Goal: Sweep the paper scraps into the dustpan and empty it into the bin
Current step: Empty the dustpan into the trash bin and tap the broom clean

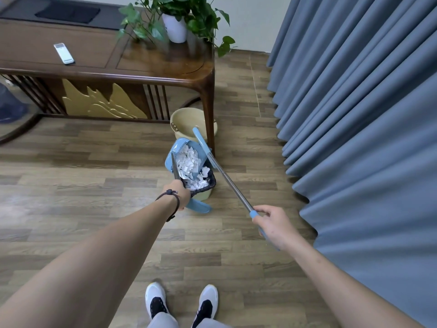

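I am closing my left hand (179, 192) around the dustpan (186, 159) handle, tipping it over the bin (201, 185); my right hand (272, 223) is gripping the broom (227, 181) pole. Paper scraps (189, 162) are lying in pan and bin: emptying, I judge. Next, a steeper tilt.

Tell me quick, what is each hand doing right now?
Left hand: closed on the dustpan handle, tipping the paper scraps into the bin.
Right hand: closed on the broom handle's blue grip.
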